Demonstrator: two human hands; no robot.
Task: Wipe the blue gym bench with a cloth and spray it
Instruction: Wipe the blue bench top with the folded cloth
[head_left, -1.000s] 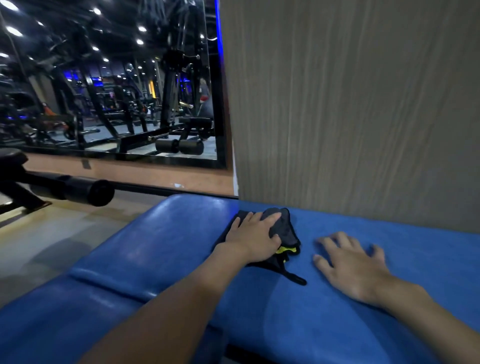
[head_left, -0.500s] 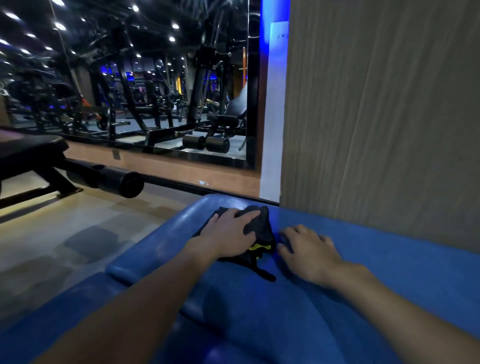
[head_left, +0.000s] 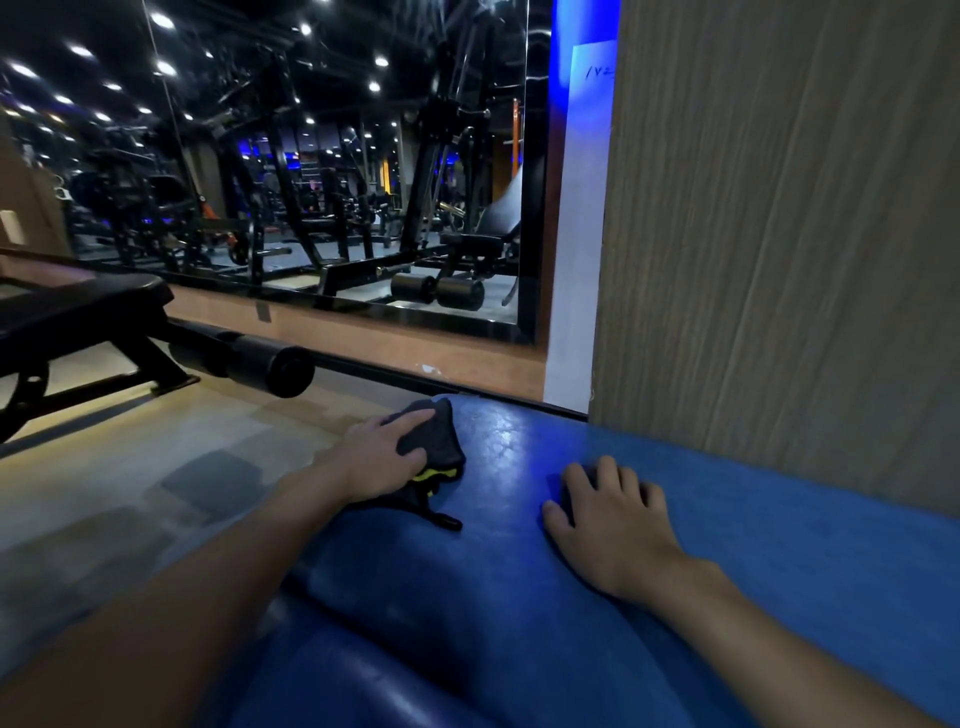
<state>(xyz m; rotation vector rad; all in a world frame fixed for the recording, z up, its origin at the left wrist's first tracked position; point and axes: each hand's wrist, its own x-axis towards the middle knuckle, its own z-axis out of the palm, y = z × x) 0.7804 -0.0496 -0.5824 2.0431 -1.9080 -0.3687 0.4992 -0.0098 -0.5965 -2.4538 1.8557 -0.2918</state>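
The blue gym bench (head_left: 571, 613) fills the lower part of the view from 4 to 7 o'clock. Its padded top runs up to a grey wood-grain wall panel (head_left: 779, 234) at 2 o'clock.

The cloth (head_left: 436, 441) is dark, with a yellow-green edge and a short black strap at its near side. It lies bunched on the far left corner of the bench top, at 10 o'clock from the right hand (head_left: 613, 525) and well apart from it.

The left hand (head_left: 382, 457) is on the cloth. Its fingers lie over the top of the bunch and its thumb closes against the near side, so the cloth is pinched between them. How firmly it bears down cannot be told in this dim light.

The right hand lies palm-down on the bare bench top. Its fingers are slightly spread and hold nothing.

A wall mirror (head_left: 337, 171) at 11 o'clock reflects gym machines and ceiling lights. A black bench (head_left: 78, 306) with a foam roller pad (head_left: 270, 366) stands on the floor (head_left: 156, 467) at 9 o'clock.
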